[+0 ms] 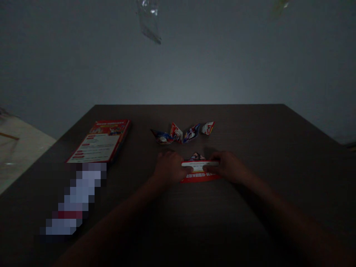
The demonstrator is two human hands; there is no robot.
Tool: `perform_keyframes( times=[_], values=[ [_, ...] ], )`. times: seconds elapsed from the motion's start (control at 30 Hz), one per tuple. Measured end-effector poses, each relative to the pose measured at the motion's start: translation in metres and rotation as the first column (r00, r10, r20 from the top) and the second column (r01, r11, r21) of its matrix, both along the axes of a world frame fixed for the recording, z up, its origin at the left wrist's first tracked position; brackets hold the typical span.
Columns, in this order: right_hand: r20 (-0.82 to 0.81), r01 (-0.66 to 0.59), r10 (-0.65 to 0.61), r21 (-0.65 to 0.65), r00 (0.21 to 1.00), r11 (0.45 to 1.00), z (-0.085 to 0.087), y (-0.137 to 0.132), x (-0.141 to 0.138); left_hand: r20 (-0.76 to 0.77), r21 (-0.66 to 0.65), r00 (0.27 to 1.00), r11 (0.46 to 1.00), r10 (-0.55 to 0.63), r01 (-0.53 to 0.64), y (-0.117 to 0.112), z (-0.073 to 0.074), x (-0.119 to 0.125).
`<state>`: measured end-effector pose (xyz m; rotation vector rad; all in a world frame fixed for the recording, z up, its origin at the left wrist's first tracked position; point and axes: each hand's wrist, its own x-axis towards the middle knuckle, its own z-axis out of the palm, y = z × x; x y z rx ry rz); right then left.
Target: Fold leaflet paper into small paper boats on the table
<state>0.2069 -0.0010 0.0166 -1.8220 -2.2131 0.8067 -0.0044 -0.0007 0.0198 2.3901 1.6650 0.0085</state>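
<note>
1. The folded leaflet is lying on the surface, directly between the hands, with its long axis running left to right.
2. The left hand and right hand are each curling closed over one end, equally near.

The counter looks like dark wood-grain laminate with a matt finish. The folded leaflet under the hands, the small folded shapes beyond it and the stack of leaflets at far left are printed, slightly glossy paper.
</note>
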Motion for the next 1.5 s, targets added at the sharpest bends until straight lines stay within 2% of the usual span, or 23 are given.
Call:
perform_keyframes(
  times=[0.3,0.73,0.9,1.33,1.5],
  values=[
    [-0.019,0.012,-0.012,-0.024,1.0,1.0,-0.002,0.002,0.014,-0.025,-0.057,0.999,0.998,0.025,-0.026,0.001,0.005,-0.006],
    [-0.065,0.055,-0.06,-0.076,0.996,0.996,-0.002,0.002,0.034,0.04,-0.157,0.996,0.985,0.079,-0.072,0.003,0.011,-0.025],
    [-0.055,0.031,-0.035,-0.071,0.998,0.997,-0.003,0.004,0.042,0.041,-0.203,0.995,0.976,0.09,-0.08,0.006,0.011,-0.03],
    [-0.118,0.027,-0.039,-0.097,0.992,0.995,-0.008,0.007,0.048,0.14,-0.318,0.98,0.944,0.139,-0.089,0.014,0.005,-0.039],
    [-0.16,-0.007,-0.005,-0.079,0.987,0.997,-0.008,0.005,0.05,0.237,-0.298,0.961,0.952,0.144,-0.069,0.012,0.005,-0.041]
  ],
)
